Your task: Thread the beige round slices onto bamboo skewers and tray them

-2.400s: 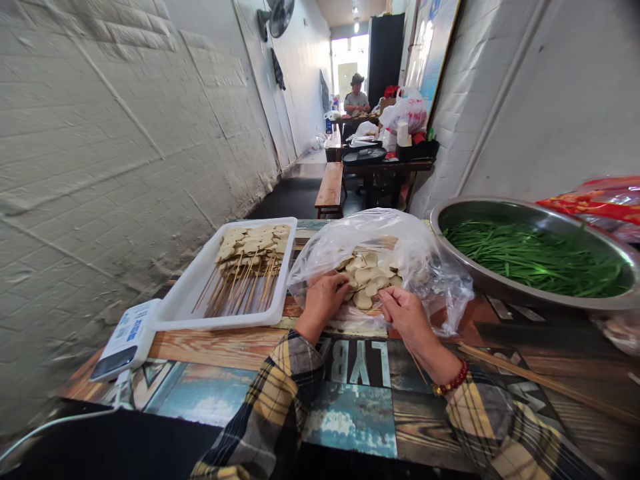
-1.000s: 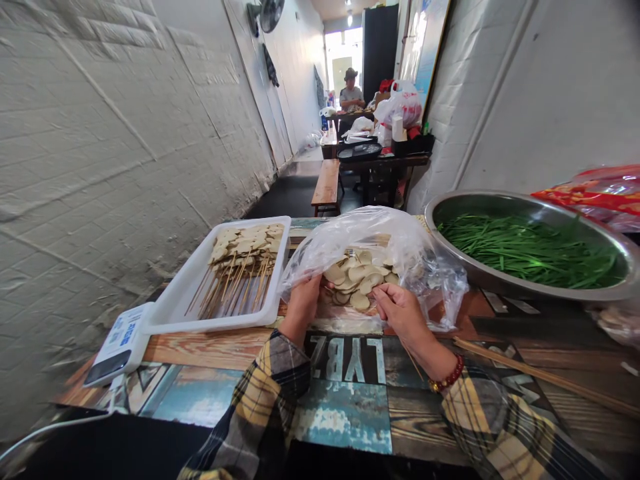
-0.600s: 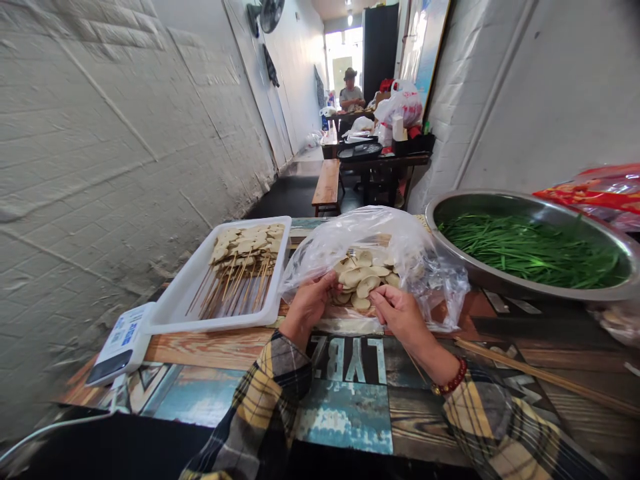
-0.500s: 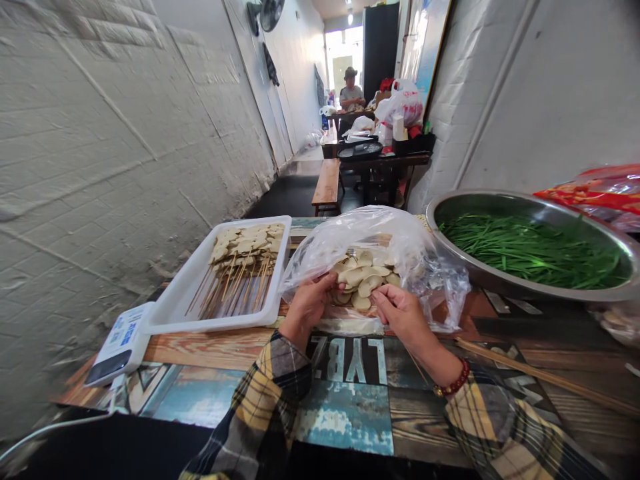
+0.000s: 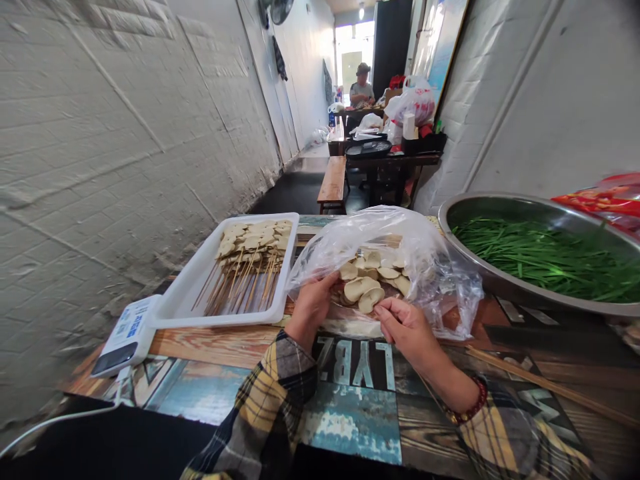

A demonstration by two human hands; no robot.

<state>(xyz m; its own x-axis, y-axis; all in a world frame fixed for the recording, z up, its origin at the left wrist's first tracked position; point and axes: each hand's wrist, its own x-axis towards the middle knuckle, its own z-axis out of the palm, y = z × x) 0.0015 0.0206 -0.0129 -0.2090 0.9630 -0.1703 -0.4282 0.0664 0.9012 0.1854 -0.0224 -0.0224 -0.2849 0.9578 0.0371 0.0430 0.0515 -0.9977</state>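
In the middle of the table, a clear plastic bag (image 5: 320, 257) lies open around a heap of pale, thin oval slices (image 5: 373, 259). My right hand (image 5: 407, 330) pinches a thin bamboo skewer (image 5: 431, 395), which runs back beneath the palm. A pale slice (image 5: 371, 300) is at its fingertips, overlapping another. At the heap's left edge is my left hand (image 5: 314, 303), fingers bent and thumb close to the slices; what it grips is hidden. A white tray (image 5: 173, 303) to the left holds loaded skewers (image 5: 250, 260), their bare sticks pointing towards me.
On the right stands a large steel bowl (image 5: 453, 230) of cut green leaves (image 5: 540, 257). Loose bamboo skewers (image 5: 545, 380) lie below it. A white scale (image 5: 125, 337) with a cable sits at left. Farther back are a bench (image 5: 333, 180), a cluttered table and a seated person (image 5: 362, 90).
The view has swung slightly left. My fingers have shifted on the slices, and the slice at my right fingertips now shows its face more fully. The left hand stays beside the heap.
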